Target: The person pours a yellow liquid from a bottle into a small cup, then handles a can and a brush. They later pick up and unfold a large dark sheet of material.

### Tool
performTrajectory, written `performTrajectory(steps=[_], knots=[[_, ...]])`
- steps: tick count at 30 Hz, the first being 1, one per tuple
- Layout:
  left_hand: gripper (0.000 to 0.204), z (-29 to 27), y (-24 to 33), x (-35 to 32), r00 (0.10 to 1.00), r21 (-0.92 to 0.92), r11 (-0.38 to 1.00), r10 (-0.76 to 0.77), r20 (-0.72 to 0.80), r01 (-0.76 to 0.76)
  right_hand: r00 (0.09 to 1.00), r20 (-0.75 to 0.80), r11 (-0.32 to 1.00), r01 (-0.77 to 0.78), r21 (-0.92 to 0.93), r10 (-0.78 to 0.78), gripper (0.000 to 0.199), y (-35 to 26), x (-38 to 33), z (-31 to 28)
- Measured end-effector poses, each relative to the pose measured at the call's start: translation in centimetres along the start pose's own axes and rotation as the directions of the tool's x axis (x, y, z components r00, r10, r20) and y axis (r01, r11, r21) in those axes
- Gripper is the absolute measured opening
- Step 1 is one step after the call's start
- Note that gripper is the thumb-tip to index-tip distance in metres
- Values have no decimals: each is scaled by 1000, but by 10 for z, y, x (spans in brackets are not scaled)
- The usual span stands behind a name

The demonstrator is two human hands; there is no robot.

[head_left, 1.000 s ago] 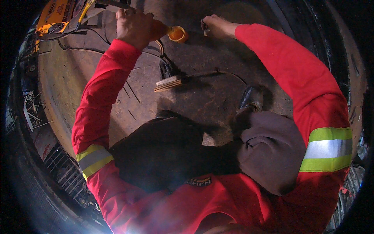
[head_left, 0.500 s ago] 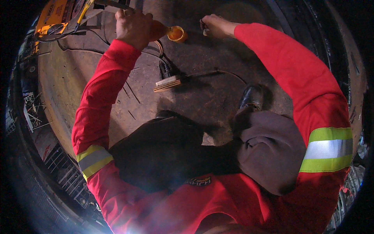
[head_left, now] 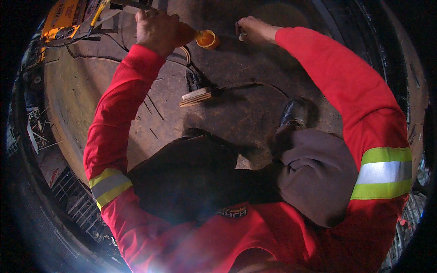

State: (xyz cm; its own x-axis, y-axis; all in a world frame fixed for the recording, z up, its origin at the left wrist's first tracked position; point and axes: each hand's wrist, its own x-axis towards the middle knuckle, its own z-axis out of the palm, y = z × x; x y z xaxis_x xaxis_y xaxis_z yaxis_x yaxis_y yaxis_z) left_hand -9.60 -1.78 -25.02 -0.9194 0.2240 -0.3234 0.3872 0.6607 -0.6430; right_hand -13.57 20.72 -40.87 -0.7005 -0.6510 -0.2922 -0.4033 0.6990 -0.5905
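Left hand (head_left: 157,31) curled against dark-orange tapered object (head_left: 185,34), grasp unclear. Round, open orange cup (head_left: 210,44) just right of that. Right hand (head_left: 252,31) curled, can't tell if holding.

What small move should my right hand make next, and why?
Perhaps ease your right hand toward the orange cup to steady it: the cup sits apart from that hand, and your left hand seems to grip the orange piece beside it.
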Motion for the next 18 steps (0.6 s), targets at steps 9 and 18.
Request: performTrajectory(steps=[9, 18], knots=[[27, 0, -1, -5, 991, 13, 1000, 19, -132, -18, 998, 47, 998, -48, 27, 46, 14, -3, -1, -5], [68, -1, -1, -1, 999, -14, 1000, 9, -36, -10, 999, 50, 1000, -22, -2, 22, 16, 1, 3, -2]])
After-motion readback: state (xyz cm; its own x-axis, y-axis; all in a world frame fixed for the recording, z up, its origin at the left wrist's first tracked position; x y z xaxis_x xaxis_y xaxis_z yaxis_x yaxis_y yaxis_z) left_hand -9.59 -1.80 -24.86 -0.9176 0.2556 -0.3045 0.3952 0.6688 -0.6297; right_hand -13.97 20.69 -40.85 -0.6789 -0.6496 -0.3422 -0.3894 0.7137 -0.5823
